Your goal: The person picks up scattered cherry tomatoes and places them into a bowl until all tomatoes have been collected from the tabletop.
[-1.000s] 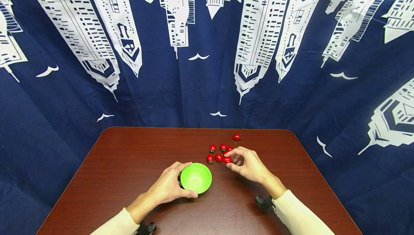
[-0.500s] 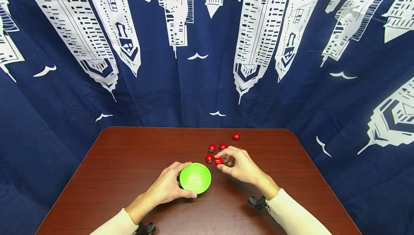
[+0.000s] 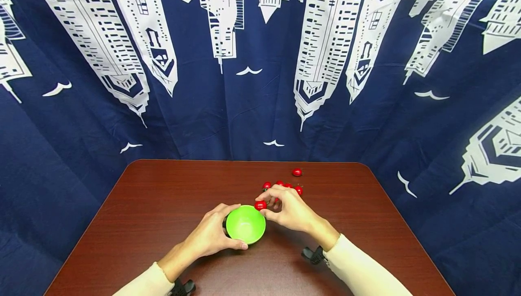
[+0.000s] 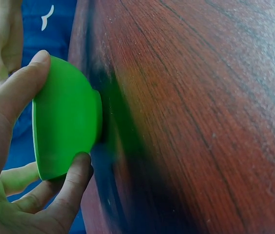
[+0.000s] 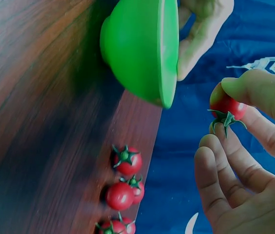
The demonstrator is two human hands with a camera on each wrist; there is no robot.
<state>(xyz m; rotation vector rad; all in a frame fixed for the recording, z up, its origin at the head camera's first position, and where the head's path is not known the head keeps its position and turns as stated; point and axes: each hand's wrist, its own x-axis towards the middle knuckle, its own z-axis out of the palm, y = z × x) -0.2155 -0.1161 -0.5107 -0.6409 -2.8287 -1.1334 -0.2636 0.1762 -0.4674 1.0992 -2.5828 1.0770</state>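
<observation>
A small green bowl (image 3: 246, 225) sits near the middle of the table, with no contents showing in the head view. My left hand (image 3: 215, 232) grips it from the left, thumb at the near side and fingers around the far side. My right hand (image 3: 291, 210) pinches a cherry tomato (image 3: 260, 205) between thumb and fingertips, at the bowl's far right rim. In the right wrist view that tomato (image 5: 227, 107) has a green leafy stem end and hangs clear of the table. The other right fingers curl loosely below it.
Several cherry tomatoes (image 5: 120, 196) lie in a loose group beyond the right hand, partly hidden by it in the head view. One single tomato (image 3: 297, 172) lies farther back. A blue curtain (image 3: 228, 124) hangs behind the brown table (image 3: 183, 187).
My right hand has picked up the tomato and carried it left from the group to the bowl's rim. The left hand and bowl have stayed nearly still.
</observation>
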